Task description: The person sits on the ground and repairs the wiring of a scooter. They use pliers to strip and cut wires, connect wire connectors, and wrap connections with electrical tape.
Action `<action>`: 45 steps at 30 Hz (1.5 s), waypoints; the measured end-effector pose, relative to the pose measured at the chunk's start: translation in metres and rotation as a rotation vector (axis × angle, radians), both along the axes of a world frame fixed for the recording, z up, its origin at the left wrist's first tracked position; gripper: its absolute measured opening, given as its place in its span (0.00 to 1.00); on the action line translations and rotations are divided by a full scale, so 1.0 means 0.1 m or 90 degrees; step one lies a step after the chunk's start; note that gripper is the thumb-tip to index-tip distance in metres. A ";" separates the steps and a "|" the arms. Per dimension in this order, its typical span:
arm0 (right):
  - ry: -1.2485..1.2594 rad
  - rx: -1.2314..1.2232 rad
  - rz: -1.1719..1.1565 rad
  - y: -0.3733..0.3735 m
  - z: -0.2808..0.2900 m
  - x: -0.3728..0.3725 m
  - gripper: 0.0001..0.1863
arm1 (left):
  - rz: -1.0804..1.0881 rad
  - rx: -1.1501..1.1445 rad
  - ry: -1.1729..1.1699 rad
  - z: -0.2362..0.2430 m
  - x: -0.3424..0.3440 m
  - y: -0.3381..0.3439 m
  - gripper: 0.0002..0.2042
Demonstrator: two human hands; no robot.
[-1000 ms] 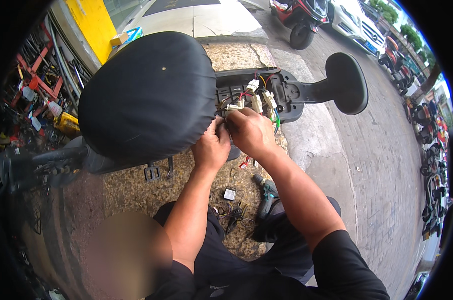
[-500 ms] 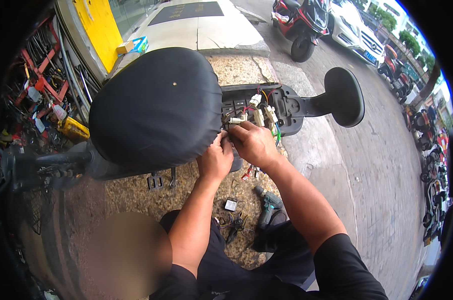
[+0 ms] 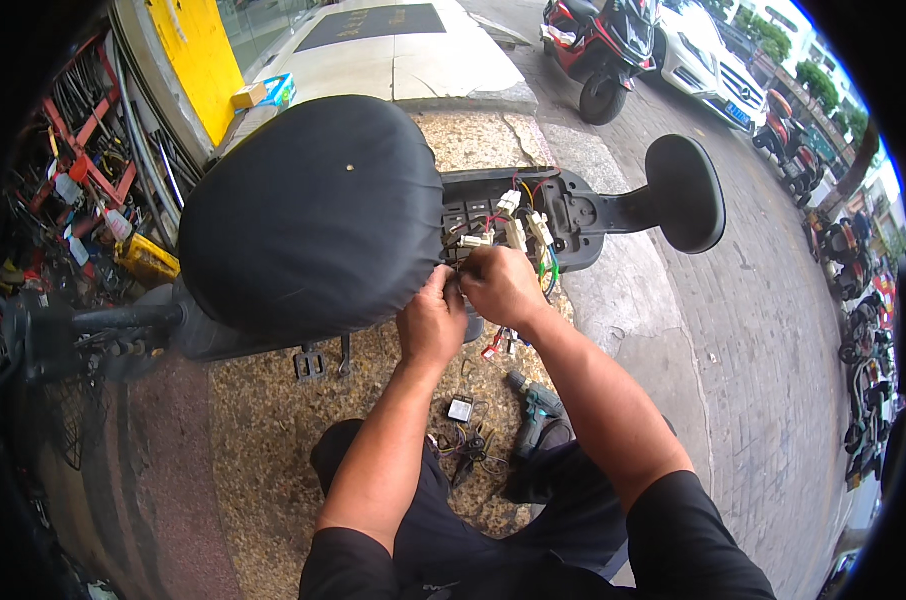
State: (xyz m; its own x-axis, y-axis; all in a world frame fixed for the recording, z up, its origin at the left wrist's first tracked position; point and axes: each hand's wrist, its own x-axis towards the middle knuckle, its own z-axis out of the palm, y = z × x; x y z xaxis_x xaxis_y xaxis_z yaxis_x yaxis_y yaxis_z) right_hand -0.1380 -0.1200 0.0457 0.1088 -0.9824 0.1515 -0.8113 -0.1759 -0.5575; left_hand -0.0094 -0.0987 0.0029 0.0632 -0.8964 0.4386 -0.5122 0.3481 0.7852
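A scooter or electric bike with a big black padded seat (image 3: 308,215) stands across in front of me. Right of the seat lies an open black tail compartment (image 3: 573,205) with several white wire connectors (image 3: 516,233) and coloured wires in it. At the compartment's near edge, just beside the seat, my left hand (image 3: 435,322) and my right hand (image 3: 503,288) meet with fingers pinched together. What they grip is hidden behind the fingers. Below them hang loose wires with a red connector (image 3: 492,351).
A teal cordless drill (image 3: 540,415), a small pale box-shaped part (image 3: 461,409) and tangled black wires (image 3: 470,455) lie on the ground by my legs. The padded backrest (image 3: 684,193) juts out right. Tools and parts crowd the left; a red scooter (image 3: 603,60) and white car (image 3: 708,65) stand beyond.
My right hand's fingers have curled in more, close to the left fingertips. A blurred round shape at the lower left has gone from view. The seat and compartment stay put.
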 end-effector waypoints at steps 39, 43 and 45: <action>0.194 -0.327 0.165 0.16 -0.18 -0.07 0.05 | -0.080 0.081 0.161 -0.12 0.07 -0.08 0.06; 0.161 -0.295 0.143 0.13 -0.17 -0.05 0.06 | -0.077 0.077 0.116 -0.10 0.08 -0.08 0.07; 0.106 -0.245 0.093 0.12 -0.15 0.00 0.07 | -0.100 0.104 0.176 -0.09 0.09 -0.08 0.08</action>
State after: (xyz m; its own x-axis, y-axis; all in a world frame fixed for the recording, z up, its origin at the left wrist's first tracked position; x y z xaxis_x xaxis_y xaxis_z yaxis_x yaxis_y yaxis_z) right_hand -0.1385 -0.1082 0.0311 0.2961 -0.8302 0.4723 -0.8356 -0.4647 -0.2929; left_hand -0.0008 -0.1069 -0.0058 0.0146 -0.9617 0.2737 -0.2223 0.2638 0.9386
